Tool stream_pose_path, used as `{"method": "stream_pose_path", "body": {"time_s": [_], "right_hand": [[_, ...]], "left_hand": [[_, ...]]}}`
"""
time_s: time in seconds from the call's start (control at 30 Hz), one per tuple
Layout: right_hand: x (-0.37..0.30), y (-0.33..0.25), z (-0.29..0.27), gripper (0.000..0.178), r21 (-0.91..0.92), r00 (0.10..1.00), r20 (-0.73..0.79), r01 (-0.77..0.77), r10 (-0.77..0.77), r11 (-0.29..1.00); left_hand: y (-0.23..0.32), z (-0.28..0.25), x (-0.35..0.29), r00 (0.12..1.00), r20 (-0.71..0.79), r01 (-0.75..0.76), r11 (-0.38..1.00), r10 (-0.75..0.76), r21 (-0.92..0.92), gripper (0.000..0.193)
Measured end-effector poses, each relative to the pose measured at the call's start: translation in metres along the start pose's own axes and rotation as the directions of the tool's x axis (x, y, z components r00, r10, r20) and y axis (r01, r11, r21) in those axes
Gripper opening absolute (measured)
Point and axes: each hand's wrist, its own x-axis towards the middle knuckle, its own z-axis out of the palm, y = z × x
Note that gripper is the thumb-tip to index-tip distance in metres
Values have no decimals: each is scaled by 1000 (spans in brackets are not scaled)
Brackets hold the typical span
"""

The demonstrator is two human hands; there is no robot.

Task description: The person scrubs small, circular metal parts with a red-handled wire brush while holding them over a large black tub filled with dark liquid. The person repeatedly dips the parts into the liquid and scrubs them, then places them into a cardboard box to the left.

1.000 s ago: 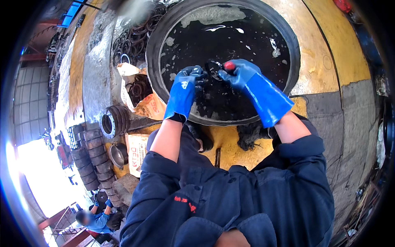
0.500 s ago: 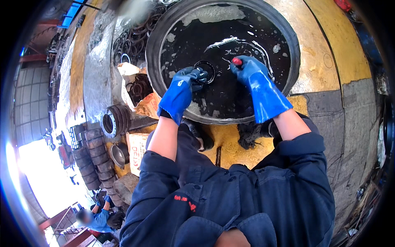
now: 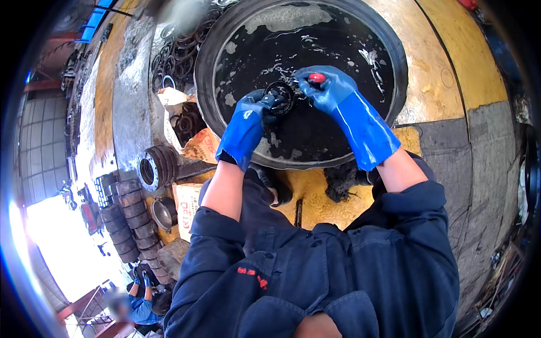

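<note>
Over a big round black tub (image 3: 399, 84) of dark, foamy liquid, both my hands work in blue rubber gloves. My left hand (image 3: 252, 112) is closed on a wet black ring (image 3: 291, 97), held tilted near the liquid's surface. Close by on the right, my right hand (image 3: 328, 90) wraps round a red-handled tool (image 3: 317, 78). Only the red handle end shows; the tool's working end is hidden or too small to make out. The right fingertips are just beside the ring, and I cannot tell whether the tool touches it.
Left of the tub lie a heap of dark rings (image 3: 183, 56) and an open bag of rings (image 3: 176, 141). Nearer are stacked rings (image 3: 149, 172), a metal bowl (image 3: 162, 215) and stacked dark cylinders (image 3: 132, 211). A co-worker (image 3: 143, 310) sits at the lower left.
My right hand has moved left with the red-handled tool, close to the ring. The ring is tilted differently in my left hand. Ripples in the liquid have shifted.
</note>
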Motion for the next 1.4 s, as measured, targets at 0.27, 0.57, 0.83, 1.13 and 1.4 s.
{"method": "stream_pose_path", "body": {"time_s": [0.27, 0.57, 0.83, 1.13, 1.4], "right_hand": [[-5, -22, 1, 24, 168, 999, 34, -25, 19, 985], [5, 4, 3, 38, 300, 738, 271, -674, 617, 675], [0, 5, -1, 57, 229, 806, 351, -568, 477, 791], [1, -47, -15, 35, -555, 876, 356, -82, 325, 828], [-5, -19, -9, 36, -504, 955, 216, -68, 202, 861]], "left_hand": [[-1, 4, 1, 992, -4, -126, 988, 126, 89, 29], [-19, -6, 25, 962, -142, -212, 967, 232, 143, 34], [-9, 5, 26, 982, -29, -182, 884, 188, -430, 28], [-16, 9, 28, 777, 160, -549, 530, 609, 647, 44], [-10, 11, 10, 986, 43, -159, 853, 158, 497, 29]]}}
